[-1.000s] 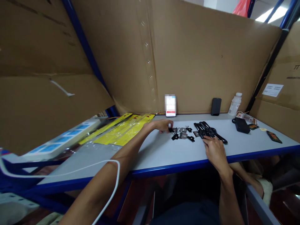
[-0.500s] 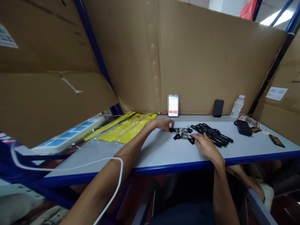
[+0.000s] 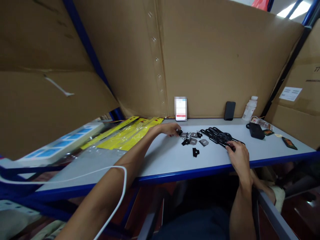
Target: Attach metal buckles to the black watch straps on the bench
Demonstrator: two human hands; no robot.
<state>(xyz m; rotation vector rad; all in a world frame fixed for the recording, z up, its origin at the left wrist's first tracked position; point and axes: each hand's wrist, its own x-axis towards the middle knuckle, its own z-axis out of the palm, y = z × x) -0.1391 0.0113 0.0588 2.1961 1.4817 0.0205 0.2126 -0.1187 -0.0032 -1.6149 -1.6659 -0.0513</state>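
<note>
Handles [image 3: 218, 136] are bunched, plates [image 3: 204, 142] left scattered, one black piece [image 3: 179, 132] pinched by the left hand [image 3: 170, 129], the right hand's [image 3: 239, 156] grip unclear

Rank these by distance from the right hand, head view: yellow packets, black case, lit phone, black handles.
From the right hand:
1. Black handles: right at its fingertips.
2. Black case: beyond, to the right.
3. Lit phone: back of the table, to the left.
4. Yellow packets: farther left.
</note>
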